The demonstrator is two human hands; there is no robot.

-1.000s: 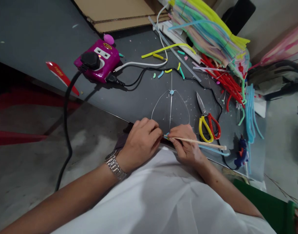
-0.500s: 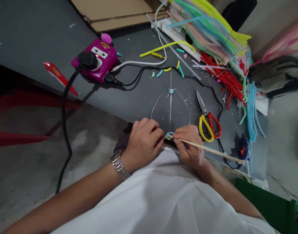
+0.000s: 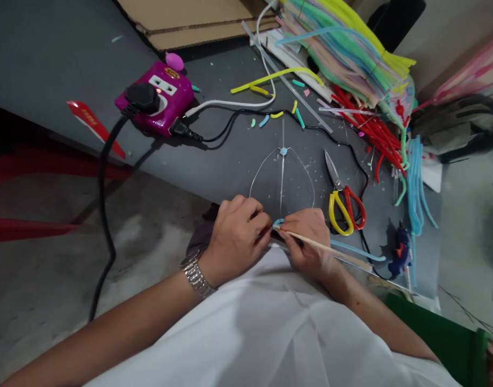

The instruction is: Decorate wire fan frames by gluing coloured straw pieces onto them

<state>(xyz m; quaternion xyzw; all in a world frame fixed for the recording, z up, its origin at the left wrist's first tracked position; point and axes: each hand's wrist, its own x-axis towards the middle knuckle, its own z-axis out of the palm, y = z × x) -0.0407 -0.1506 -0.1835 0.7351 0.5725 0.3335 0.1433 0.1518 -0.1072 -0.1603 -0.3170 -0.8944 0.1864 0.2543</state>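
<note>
Between my hands, at the table's front edge, is a small blue and yellow piece (image 3: 277, 223) at the near end of a thin wire frame (image 3: 282, 183). Two wires bow outward and a straight one runs down the middle, meeting at a light-blue wrapped knot (image 3: 283, 151). My left hand (image 3: 240, 228) is closed, its fingertips pinching the frame's near end; the exact grip is partly hidden. With thumb and fingers, my right hand (image 3: 309, 236) pinches a cream pipe cleaner (image 3: 323, 246) against the blue piece. Behind that hand a light-blue pipe cleaner (image 3: 359, 250) sticks out.
Yellow-and-red-handled scissors (image 3: 346, 207) and a blue glue gun (image 3: 401, 251) lie to the right. A purple power block (image 3: 160, 99) with black cords stands left. Bundled pipe cleaners (image 3: 343, 54), red ones (image 3: 375, 129) and cut bits lie further back.
The cream pipe cleaner has shifted left and its free end has swung toward my body. My right hand has moved slightly left, closer to my left hand, which stays in place.
</note>
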